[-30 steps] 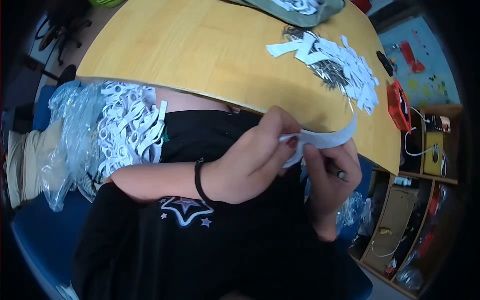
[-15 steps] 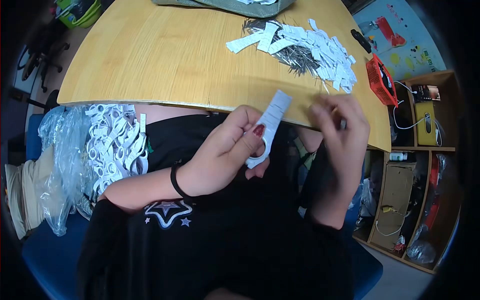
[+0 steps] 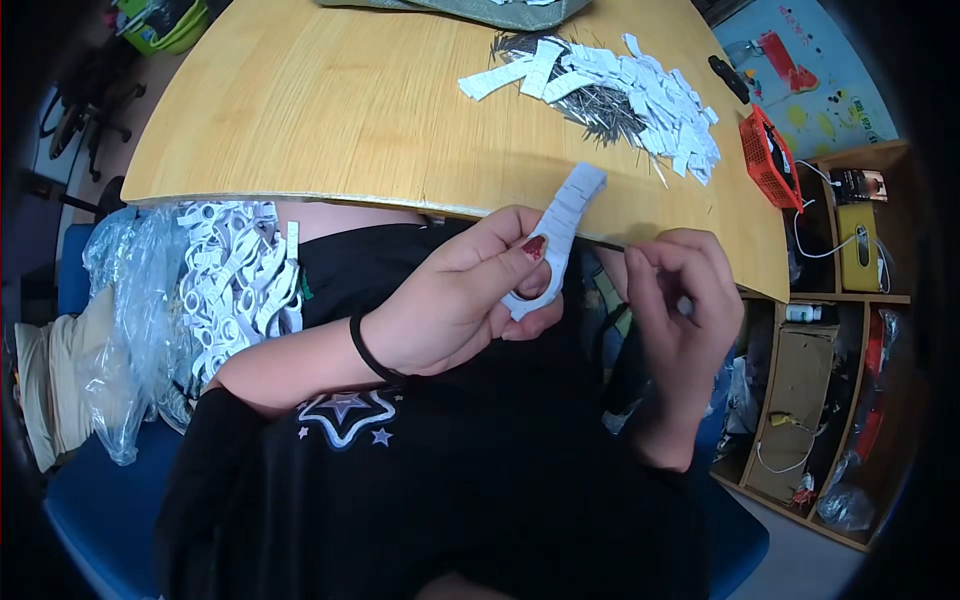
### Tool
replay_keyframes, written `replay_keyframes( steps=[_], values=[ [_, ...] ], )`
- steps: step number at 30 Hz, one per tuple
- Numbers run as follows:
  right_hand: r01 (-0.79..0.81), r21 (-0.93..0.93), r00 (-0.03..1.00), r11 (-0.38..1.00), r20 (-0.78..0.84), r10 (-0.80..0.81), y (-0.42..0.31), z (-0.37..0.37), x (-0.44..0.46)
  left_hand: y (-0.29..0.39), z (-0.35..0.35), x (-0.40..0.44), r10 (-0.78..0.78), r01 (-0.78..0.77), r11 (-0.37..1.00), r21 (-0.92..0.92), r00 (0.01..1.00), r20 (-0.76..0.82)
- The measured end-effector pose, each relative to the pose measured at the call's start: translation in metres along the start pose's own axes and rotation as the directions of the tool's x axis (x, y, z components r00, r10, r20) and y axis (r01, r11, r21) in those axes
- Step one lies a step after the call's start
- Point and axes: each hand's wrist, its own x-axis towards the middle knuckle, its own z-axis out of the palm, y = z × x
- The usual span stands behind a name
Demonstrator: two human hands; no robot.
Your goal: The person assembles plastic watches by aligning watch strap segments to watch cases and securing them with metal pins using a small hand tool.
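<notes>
My left hand grips a white strip with a ring-shaped end, thumb pressed beside the ring's hole. The strip's narrow end points up and right, over the table's front edge. To its right, my right hand is closed in a pinch, apart from the strip. Whatever sits between its fingertips is too small to make out. On the table, a heap of white strips lies against a pile of thin metal pins. More white ring-ended strips are heaped at my left side, below the table edge.
The wooden table spans the front. An orange-red basket stands at its right edge, near a black object. A grey-green bag lies at the far edge. Wooden shelves stand right; clear plastic bags hang left.
My left hand has moved slightly right and up with the strip, whose free end now curls a little. The right hand has shifted slightly downward, its fingers still pinched.
</notes>
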Motion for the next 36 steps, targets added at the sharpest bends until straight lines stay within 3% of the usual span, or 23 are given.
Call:
replay_keyframes(
  steps=[2, 6, 18, 21, 25, 29, 31, 33, 35, 36],
  values=[
    [-0.037, 0.250, 0.998, 0.968, -0.041, 0.048, -0.011, 0.006, -0.003, -0.001, -0.001, 0.002, -0.008, 0.009, 1.000, -0.014, 1.000, 0.025],
    [-0.033, 0.339, 0.999, 0.940, -0.010, 0.038, -0.013, 0.016, -0.002, 0.003, 0.002, 0.001, -0.016, 0.017, 1.000, -0.004, 1.000, 0.009],
    [0.013, 0.310, 0.999, 0.951, -0.041, 0.000, -0.011, 0.020, -0.005, 0.002, 0.000, 0.000, -0.012, 0.012, 1.000, 0.000, 0.999, 0.045],
    [0.096, 0.122, 0.994, 0.988, -0.060, -0.090, -0.018, 0.019, -0.006, 0.002, -0.002, 0.000, -0.003, 0.002, 1.000, 0.020, 0.999, 0.045],
    [0.233, 0.012, 0.971, 0.972, -0.053, -0.232, -0.021, 0.023, -0.012, 0.002, -0.002, -0.001, -0.009, 0.009, 0.999, 0.043, 1.000, -0.005],
    [0.174, 0.094, 0.983, 0.980, -0.078, -0.167, -0.016, 0.027, -0.013, 0.001, -0.007, 0.000, 0.039, -0.045, 0.992, 0.120, 0.998, 0.047],
    [0.066, 0.196, 0.996, 0.978, -0.066, -0.054, -0.010, 0.029, -0.009, 0.000, -0.005, 0.000, 0.045, -0.054, 0.951, 0.305, 0.998, 0.037],
    [0.111, 0.200, 0.993, 0.974, -0.055, -0.102, -0.011, 0.030, -0.008, -0.001, -0.002, -0.001, 0.053, -0.068, 0.907, 0.416, 0.998, 0.046],
    [0.103, 0.241, 0.994, 0.965, 0.011, -0.109, -0.007, 0.028, -0.008, 0.001, 0.003, 0.000, -0.006, 0.008, 0.963, 0.270, 1.000, -0.006],
    [-0.040, 0.390, 0.998, 0.920, 0.051, 0.022, -0.009, 0.026, -0.008, 0.002, 0.006, 0.000, -0.040, 0.045, 0.980, 0.192, 0.999, -0.030]
  ],
)
